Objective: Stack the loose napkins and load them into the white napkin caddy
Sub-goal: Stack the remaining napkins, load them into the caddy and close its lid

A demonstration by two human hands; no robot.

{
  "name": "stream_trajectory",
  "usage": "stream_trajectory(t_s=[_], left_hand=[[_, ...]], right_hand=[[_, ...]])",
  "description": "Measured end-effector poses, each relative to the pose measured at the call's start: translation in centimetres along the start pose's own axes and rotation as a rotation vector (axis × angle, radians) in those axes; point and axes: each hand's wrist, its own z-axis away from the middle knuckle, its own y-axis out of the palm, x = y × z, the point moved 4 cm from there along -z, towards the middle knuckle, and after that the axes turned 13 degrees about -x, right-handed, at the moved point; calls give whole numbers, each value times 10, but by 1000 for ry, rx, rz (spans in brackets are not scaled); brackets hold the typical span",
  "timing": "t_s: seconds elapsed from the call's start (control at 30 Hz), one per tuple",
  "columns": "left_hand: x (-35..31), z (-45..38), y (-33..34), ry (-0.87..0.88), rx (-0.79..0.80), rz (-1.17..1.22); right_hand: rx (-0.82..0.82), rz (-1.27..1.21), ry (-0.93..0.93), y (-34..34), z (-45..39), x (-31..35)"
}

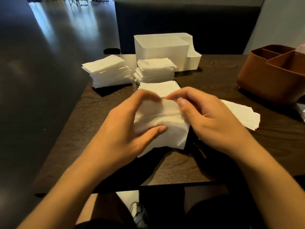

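I see both hands over the middle of a dark wood worktop (214,83), sharing one bundle of white napkins (162,123). My left hand (132,128) curls its grip around the bundle's left side, thumb pressing on top. My right hand (206,116) pinches the bundle's upper right edge; its palm hides whatever lies beneath. How many napkins the bundle holds is hard to make out.

Behind the hands, a flat napkin stack (159,87) is partly covered by the fingers. Two taller stacks sit toward the far edge: one (107,71) at the far left corner, one (156,70) touching the front of the white napkin caddy (165,50). The caddy's inside is out of sight. Loose napkins (244,116) spread toward the right edge, partly hidden by my right wrist. A brown organiser (272,75) is cut off at the right border.

Bare worktop lies open along the near edge and left side.
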Motion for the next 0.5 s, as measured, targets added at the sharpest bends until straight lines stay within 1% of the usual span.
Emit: stream_trajectory(t_s=[0.07, 0.13, 0.2, 0.23, 0.3, 0.4, 0.47, 0.5], left_hand=[[4, 14, 1, -111, -88, 82], [7, 23, 8, -192, -100, 123], [8, 28, 13, -212, -84, 132], [8, 28, 14, -202, -104, 141], [6, 27, 13, -192, -177, 164], [-1, 24, 11, -185, -281, 253], [-1, 24, 12, -165, -285, 270], [1, 23, 14, -165, -266, 251]], right_hand=[[-92, -140, 120, 11, 11, 0], [-176, -265, 247, 25, 22, -1], [-253, -312, 334, 37, 29, -5], [-294, -327, 352, 38, 30, -6], [-354, -362, 353, 38, 29, -3], [-434, -368, 248, 29, 24, 8], [-480, -420, 236, 25, 21, 12], [-469, -408, 252, 26, 19, 9]])
